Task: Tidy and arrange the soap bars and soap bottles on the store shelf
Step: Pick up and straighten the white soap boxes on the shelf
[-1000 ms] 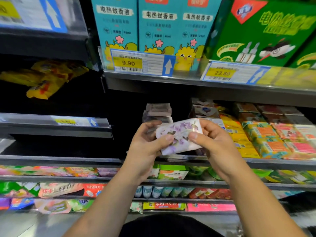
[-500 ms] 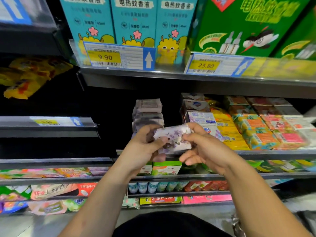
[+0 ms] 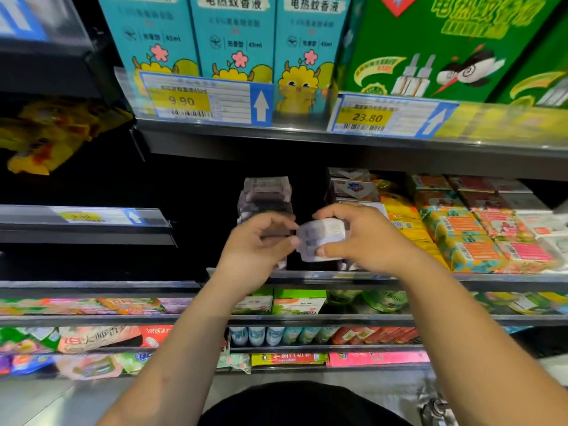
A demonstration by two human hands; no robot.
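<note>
My right hand (image 3: pixel 365 241) grips a white and lilac wrapped soap bar (image 3: pixel 322 238) in front of the middle shelf (image 3: pixel 491 276). My left hand (image 3: pixel 258 247) touches the bar's left end with thumb and fingertips curled toward it. Behind my left hand stands a stack of the same lilac soap bars (image 3: pixel 266 192). To the right of it rises a stack of boxed soaps (image 3: pixel 353 187), then yellow soap packs (image 3: pixel 402 216) and orange and pink soap packs (image 3: pixel 491 235). The bar is blurred by motion.
Teal boxes (image 3: pixel 233 35) and green boxes (image 3: pixel 445 47) fill the upper shelf, with price tags 9.90 (image 3: pixel 206 101) and 23.80 (image 3: pixel 384 118). Lower shelves (image 3: pixel 307 319) hold mixed packets. Yellow bags (image 3: pixel 49 133) lie at the left. A dark gap lies left of the lilac stack.
The soap bar has turned from its flowered face to its end and moved forward toward the shelf, between the two stacks. The camera moved closer and tilted.
</note>
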